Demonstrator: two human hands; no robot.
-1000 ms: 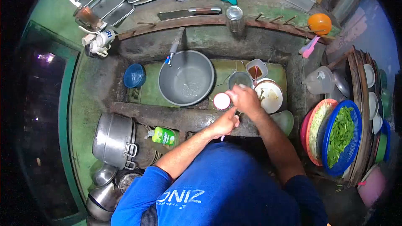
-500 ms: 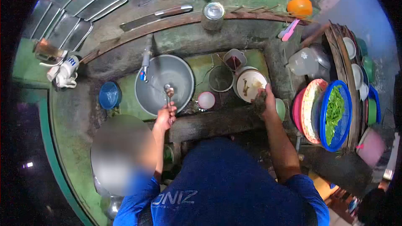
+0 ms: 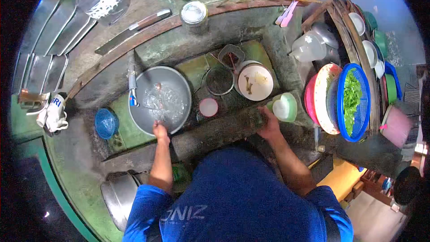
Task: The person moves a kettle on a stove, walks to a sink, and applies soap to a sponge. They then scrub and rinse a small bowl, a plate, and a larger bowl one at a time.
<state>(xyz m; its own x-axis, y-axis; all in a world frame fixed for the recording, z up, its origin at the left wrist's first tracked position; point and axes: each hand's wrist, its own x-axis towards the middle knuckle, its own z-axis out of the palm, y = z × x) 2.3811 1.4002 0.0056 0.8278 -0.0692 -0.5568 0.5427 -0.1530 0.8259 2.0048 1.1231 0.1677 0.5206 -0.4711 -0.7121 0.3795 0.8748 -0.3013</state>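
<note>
My left hand (image 3: pixel 161 131) is closed at the near rim of a grey basin (image 3: pixel 185 101). The spoons it grips are hardly visible in the splashing water (image 3: pixel 163 101). A tap (image 3: pixel 133 85) stands over the basin's left side. My right hand (image 3: pixel 270 126) is curled at the ledge, around something dark that blends with the ledge. Just beside that hand is a pale green bowl (image 3: pixel 292 107). Behind it sits a white bowl (image 3: pixel 264 94) with brown scraps inside. A small pink-rimmed cup (image 3: pixel 208 107) and a dark round container (image 3: pixel 220 80) stand between basin and bowl.
A blue bowl (image 3: pixel 106 123) sits left of the basin. At the right are a blue basket of greens (image 3: pixel 364 107) and a red-rimmed bowl (image 3: pixel 323 112). A large knife (image 3: pixel 134 31) and a lidded jar (image 3: pixel 194 18) rest on the back ledge. Metal pot (image 3: pixel 120 201) at lower left.
The spoons have gone down into the basin, where water now splashes. My right hand has moved down from the white bowl to the ledge. The view has shifted, and the blurred shape at lower left is gone.
</note>
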